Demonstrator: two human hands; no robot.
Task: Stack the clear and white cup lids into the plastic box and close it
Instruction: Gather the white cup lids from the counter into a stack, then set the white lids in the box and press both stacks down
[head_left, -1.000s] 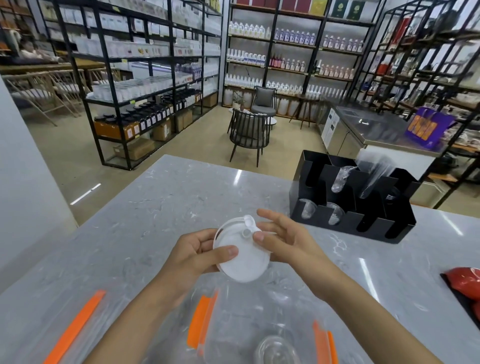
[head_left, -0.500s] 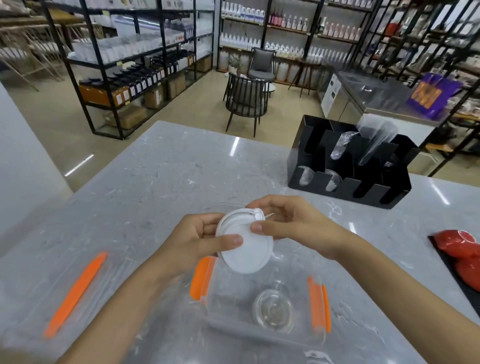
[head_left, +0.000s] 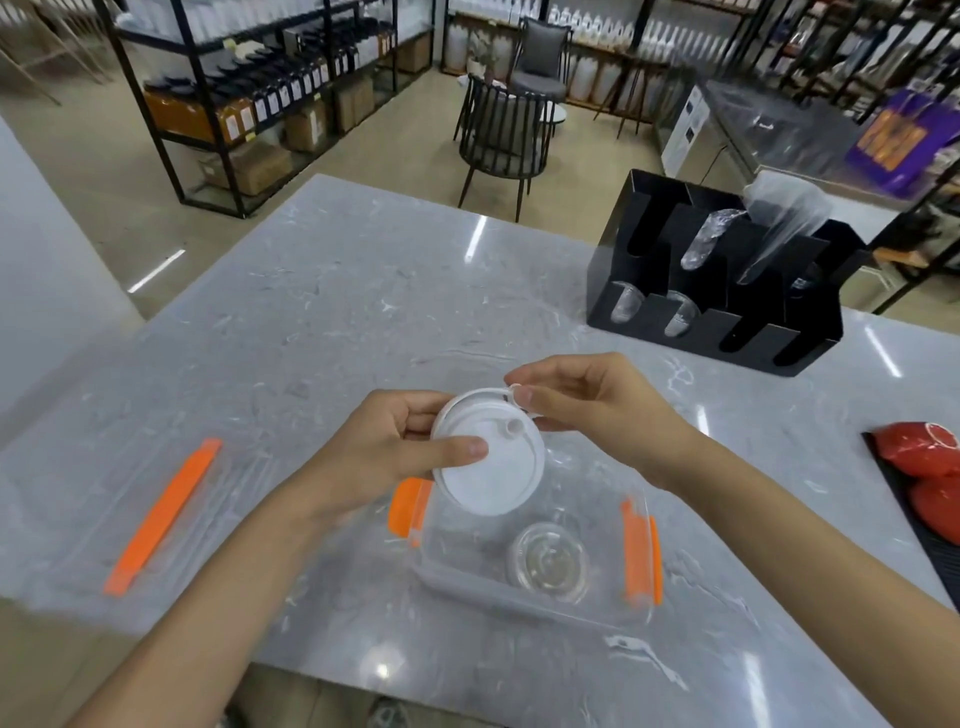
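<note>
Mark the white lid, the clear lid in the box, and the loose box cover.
white lid (head_left: 493, 478): head view, flat centre of the disc.
clear lid (head_left: 549, 561): head view, middle of the dome, inside the box.
box cover (head_left: 161, 517): head view, its orange latch strip.

I see a grey marbled surface (head_left: 322, 312). On it: the clear plastic box (head_left: 519, 582) with orange clips near me, its orange-edged box lid (head_left: 156, 514) left, a black organizer (head_left: 727, 291) far right, a black tray (head_left: 930, 525) at the right edge.
</note>
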